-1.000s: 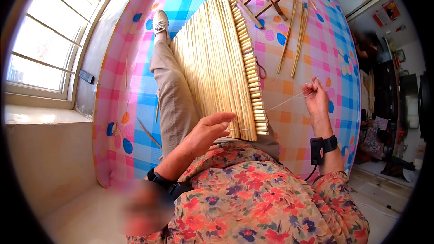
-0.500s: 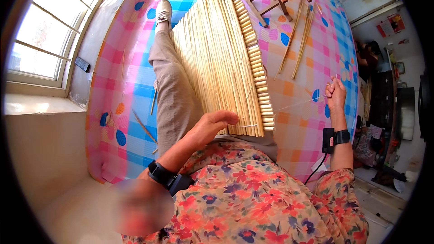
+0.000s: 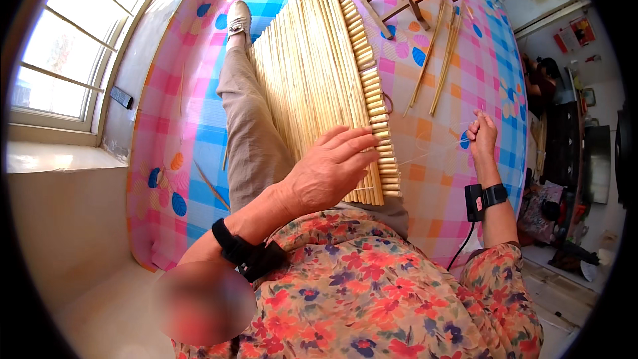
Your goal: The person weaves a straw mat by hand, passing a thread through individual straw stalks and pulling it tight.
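A mat of pale yellow stalks (image 3: 312,73), laid side by side, rests across my lap and right leg. Its right side ends in a thick layered edge of stubby stalk ends (image 3: 372,93). My left hand (image 3: 335,163) is over the lower right part of the mat, fingers stretched toward that edge; its thumb is hidden. Off to the right, my right hand (image 3: 483,134) is raised with its fingers pinched on a thin clear thread (image 3: 425,153). That thread hangs in loose loops between the hand and the mat's edge. A thin light tip shows above the right fingers, too small to name.
Loose stalks (image 3: 446,60) lie on the checked sheet (image 3: 432,219) at the right. A wooden stool (image 3: 397,0) with a red woven top stands beyond them. On the left are a window ledge (image 3: 60,158) and a remote control (image 3: 121,97). Another person (image 3: 545,83) is at the far right.
My left hand has moved up and right across the mat toward its edge. My right hand has shifted slightly left, and the thread has gone from taut to slack loops.
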`<action>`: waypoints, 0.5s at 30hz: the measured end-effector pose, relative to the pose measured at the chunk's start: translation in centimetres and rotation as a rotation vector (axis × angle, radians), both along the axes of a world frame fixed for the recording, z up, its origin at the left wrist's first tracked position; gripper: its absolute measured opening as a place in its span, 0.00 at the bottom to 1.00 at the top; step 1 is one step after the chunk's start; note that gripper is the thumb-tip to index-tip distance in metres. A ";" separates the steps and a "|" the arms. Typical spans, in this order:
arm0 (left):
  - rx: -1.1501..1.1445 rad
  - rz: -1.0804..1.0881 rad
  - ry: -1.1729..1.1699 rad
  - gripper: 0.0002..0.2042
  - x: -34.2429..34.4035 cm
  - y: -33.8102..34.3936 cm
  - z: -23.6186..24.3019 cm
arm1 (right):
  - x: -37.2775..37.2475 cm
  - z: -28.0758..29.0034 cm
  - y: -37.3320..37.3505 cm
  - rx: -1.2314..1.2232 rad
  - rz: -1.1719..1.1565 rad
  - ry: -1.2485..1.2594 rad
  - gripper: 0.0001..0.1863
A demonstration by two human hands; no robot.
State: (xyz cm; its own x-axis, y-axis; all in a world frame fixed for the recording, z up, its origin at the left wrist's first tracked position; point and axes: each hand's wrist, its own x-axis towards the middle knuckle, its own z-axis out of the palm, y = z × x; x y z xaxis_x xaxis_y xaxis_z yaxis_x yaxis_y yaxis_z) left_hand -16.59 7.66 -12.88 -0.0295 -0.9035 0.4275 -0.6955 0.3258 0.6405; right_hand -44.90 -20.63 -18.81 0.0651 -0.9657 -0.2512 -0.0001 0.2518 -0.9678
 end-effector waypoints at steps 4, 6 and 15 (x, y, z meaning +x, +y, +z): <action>-0.160 -0.176 -0.224 0.11 -1.5 -4.3 0.0 | 0.4 -0.2 -0.2 0.008 -0.044 -0.075 0.08; -0.108 -0.244 -0.305 0.09 -1.4 -4.9 -0.4 | 1.0 0.2 -0.2 0.009 -0.053 -0.088 0.08; -0.159 -0.316 -0.159 0.09 -3.1 -5.3 -2.1 | 1.4 1.5 -1.2 -0.008 -0.030 -0.028 0.08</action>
